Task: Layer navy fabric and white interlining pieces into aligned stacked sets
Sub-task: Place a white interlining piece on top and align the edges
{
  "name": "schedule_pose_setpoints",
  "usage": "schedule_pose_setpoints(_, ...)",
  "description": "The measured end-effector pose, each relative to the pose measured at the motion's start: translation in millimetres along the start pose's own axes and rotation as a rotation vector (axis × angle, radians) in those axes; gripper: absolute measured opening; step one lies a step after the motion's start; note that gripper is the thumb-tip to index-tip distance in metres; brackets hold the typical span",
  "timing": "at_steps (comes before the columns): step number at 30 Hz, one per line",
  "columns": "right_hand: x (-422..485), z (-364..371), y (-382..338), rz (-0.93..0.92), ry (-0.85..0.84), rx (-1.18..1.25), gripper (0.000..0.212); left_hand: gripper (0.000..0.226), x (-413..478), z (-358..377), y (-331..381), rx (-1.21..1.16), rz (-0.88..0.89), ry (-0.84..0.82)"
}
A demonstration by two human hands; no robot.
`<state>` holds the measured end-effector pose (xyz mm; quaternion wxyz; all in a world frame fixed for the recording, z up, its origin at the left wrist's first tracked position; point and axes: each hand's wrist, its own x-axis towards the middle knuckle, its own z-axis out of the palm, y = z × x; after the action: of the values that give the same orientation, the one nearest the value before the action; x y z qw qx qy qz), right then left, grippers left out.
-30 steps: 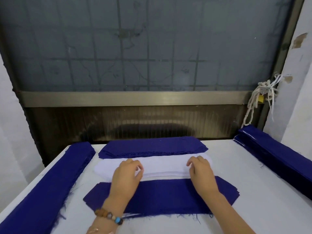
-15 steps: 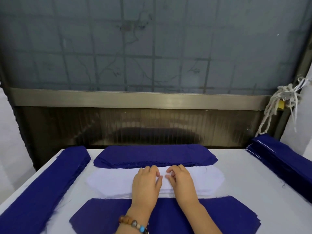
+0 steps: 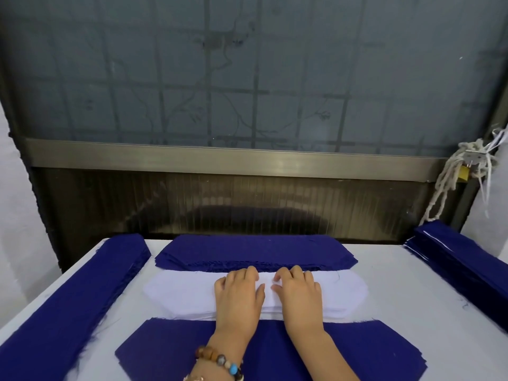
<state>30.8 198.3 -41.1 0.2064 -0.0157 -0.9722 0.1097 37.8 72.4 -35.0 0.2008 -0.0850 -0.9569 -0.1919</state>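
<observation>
A stack of white interlining pieces (image 3: 181, 294) lies across the middle of the white table (image 3: 390, 295). My left hand (image 3: 239, 298) and my right hand (image 3: 298, 294) rest side by side on the middle of that stack, palms down, fingertips near its far edge. The fingers look slightly bent; whether they pinch the top sheet is not clear. Behind it sits a stack of navy fabric pieces (image 3: 255, 251). In front of it, under my forearms, lies a near navy stack (image 3: 170, 350) with angled ends.
A long navy stack (image 3: 68, 306) runs along the table's left edge and another navy stack (image 3: 461, 259) along the right edge. A dark glazed window wall stands right behind the table. Knotted cord with a padlock (image 3: 464, 171) hangs at the right.
My hands have slid from the two ends of the white stack to meet at its middle. The camera has tilted and moved closer to the table.
</observation>
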Motion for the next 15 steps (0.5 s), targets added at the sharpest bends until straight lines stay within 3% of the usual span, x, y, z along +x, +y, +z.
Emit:
schedule_pose_setpoints(10,2,4,-1,-0.074,0.006,-0.019,0.022,0.025,9,2,-3,0.114,0.08,0.006)
schedule_pose_setpoints(15,0,2,-1,-0.121,-0.002,-0.032,0.024,0.029,12,4,-9,-0.024,0.051,-0.058)
